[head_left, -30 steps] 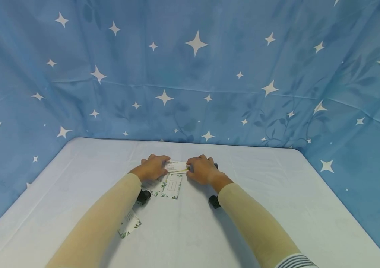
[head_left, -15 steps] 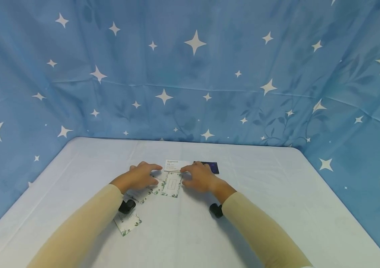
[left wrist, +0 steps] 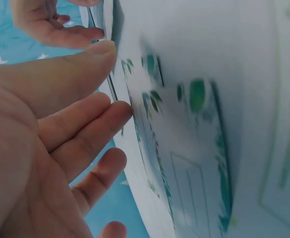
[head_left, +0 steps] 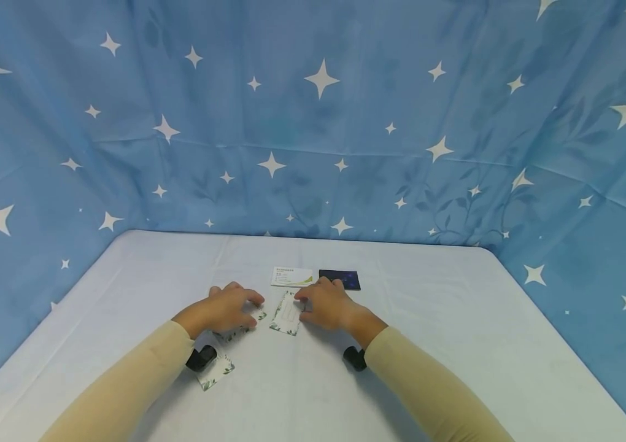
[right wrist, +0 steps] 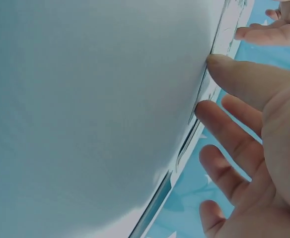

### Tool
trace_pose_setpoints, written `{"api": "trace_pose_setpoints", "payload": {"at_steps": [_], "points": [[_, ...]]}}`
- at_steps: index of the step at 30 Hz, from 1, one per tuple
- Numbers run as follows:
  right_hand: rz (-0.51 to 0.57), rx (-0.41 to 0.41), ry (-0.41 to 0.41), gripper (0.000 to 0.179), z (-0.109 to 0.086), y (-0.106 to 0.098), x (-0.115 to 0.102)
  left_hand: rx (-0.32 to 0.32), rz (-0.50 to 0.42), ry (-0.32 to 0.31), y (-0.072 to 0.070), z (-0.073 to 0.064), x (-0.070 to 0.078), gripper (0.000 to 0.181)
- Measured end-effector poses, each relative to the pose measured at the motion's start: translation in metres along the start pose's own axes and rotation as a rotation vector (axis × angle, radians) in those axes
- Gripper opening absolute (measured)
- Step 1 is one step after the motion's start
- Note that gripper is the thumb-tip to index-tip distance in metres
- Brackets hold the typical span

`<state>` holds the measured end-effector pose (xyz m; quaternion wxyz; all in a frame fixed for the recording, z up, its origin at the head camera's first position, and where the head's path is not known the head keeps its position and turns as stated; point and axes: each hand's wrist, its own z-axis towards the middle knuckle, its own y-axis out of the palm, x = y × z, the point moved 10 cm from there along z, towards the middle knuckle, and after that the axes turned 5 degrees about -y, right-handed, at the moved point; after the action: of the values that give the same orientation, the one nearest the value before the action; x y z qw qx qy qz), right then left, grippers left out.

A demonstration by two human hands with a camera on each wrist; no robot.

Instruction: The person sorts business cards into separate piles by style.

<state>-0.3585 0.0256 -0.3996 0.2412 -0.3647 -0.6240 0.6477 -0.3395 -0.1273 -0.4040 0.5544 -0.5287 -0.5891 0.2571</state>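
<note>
My right hand (head_left: 328, 305) touches the right edge of a white card with a green leaf border (head_left: 285, 316) in the head view. In the right wrist view its thumb and a finger rest at the edge of a card (right wrist: 200, 94), fingers loosely bent. My left hand (head_left: 230, 309) hovers low over more leaf-bordered cards (head_left: 230, 335), thumb and index finger spread, partly hiding them. The left wrist view shows two overlapping leafy cards (left wrist: 189, 144) beside its fingertips, with nothing gripped. Another leafy card (head_left: 219, 372) lies nearer me, partly covered by the left wrist's black camera.
A white printed business card (head_left: 291, 276) lies behind the middle leafy card. To its right is a dark blue card (head_left: 349, 280), overlapped by my right fingers. The white-covered table (head_left: 429, 319) ends at a blue star-patterned curtain (head_left: 313, 123).
My left hand has left the white business card and moved left and toward me. My right hand has come off it too; the middle leafy card has slid toward me and turned slightly.
</note>
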Motion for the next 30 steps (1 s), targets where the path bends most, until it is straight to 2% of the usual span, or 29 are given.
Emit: {"api": "trace_pose_setpoints", "payload": {"at_steps": [8, 13, 20, 24, 30], "points": [[0.025, 0.024, 0.005, 0.049, 0.001, 0.0, 0.0, 0.0, -0.029, 0.029, 0.007, 0.002, 0.009, 0.047], [0.089, -0.021, -0.021, 0.054, 0.001, 0.005, -0.001, -0.021, -0.029, 0.042, 0.015, 0.006, 0.015, 0.048], [0.123, -0.057, -0.035, 0.062, 0.001, 0.006, 0.0, -0.042, -0.054, 0.07, 0.018, 0.01, 0.027, 0.048], [0.125, -0.05, -0.032, 0.066, 0.001, 0.006, 0.001, -0.043, -0.09, 0.084, 0.018, 0.01, 0.031, 0.049], [0.091, 0.015, -0.028, 0.067, -0.001, 0.0, 0.003, -0.001, -0.108, 0.044, 0.019, 0.012, 0.029, 0.061]]}}
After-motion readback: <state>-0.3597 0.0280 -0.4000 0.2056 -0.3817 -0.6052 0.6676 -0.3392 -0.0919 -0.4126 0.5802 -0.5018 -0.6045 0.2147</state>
